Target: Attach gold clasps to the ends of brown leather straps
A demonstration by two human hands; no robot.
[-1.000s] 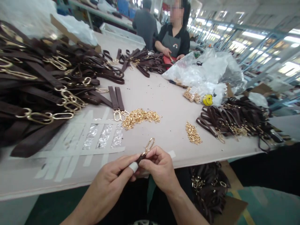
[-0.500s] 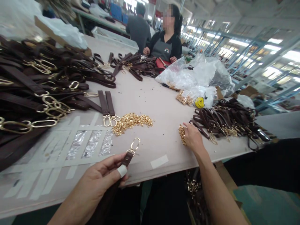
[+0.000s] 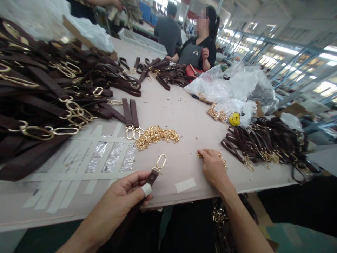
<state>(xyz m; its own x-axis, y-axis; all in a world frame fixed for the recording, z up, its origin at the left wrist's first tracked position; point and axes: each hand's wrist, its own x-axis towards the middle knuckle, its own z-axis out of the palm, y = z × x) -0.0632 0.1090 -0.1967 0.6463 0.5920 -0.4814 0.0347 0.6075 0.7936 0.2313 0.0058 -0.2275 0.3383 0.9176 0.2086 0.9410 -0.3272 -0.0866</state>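
My left hand (image 3: 131, 193), a white wrap on its thumb, is closed round a dark brown leather strap (image 3: 152, 177). A gold oval ring (image 3: 161, 161) hangs from a smaller ring at the strap's end, pointing up and away over the table. To the right, my right hand (image 3: 214, 168) rests on a small pile of gold metal pieces (image 3: 222, 160), its fingers drawn together at the pile's left side. Whatever its fingertips pinch is too small and covered to tell. Between and beyond the hands lies a larger heap of small gold hardware (image 3: 155, 137).
Brown straps with gold rings (image 3: 50, 91) are heaped at left; two straps (image 3: 130, 112) lie beside the gold heap. More straps (image 3: 252, 144) and clear plastic bags (image 3: 237, 84) lie at right. Across the table stands a co-worker (image 3: 196, 52). Tape strips (image 3: 185, 185) mark the tabletop.
The view has swung slightly left. My right hand has shifted left over the gold pieces, its fingers now at their left side. My left hand still holds the strap. The co-worker has raised one hand.
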